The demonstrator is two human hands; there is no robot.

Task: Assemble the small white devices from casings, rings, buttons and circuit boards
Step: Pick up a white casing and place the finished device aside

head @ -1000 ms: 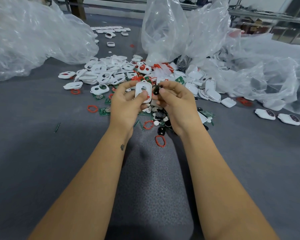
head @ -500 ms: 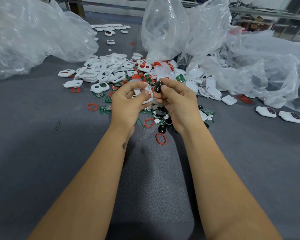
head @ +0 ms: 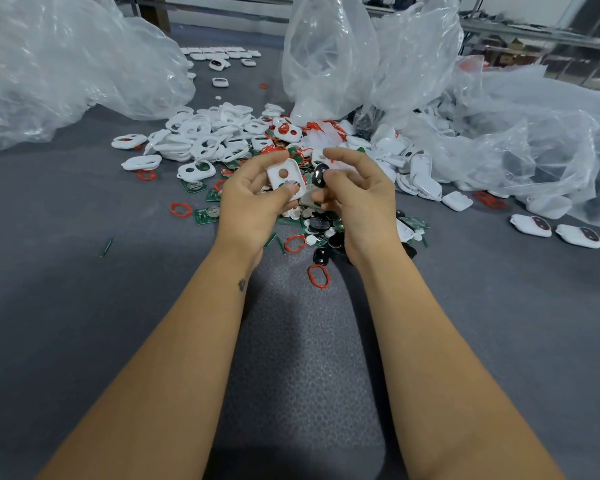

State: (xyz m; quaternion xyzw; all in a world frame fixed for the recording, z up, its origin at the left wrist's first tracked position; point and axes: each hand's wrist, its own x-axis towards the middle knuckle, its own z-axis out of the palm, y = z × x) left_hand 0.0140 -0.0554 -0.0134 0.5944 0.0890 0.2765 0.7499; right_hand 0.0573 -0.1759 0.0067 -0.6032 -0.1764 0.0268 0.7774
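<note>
Grey table (head: 66, 271): loose casings (head: 201, 140) (plastic bags (head: 66, 64) behind).

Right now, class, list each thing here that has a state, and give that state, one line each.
Left hand: grips a white casing.
Casing: held up, empty, holes showing.
Right hand: pinches a black button.
Button: beside the casing, not yet fitted.
Two devices: assembled, lying at right.
Bags: open, crumpled.
</note>
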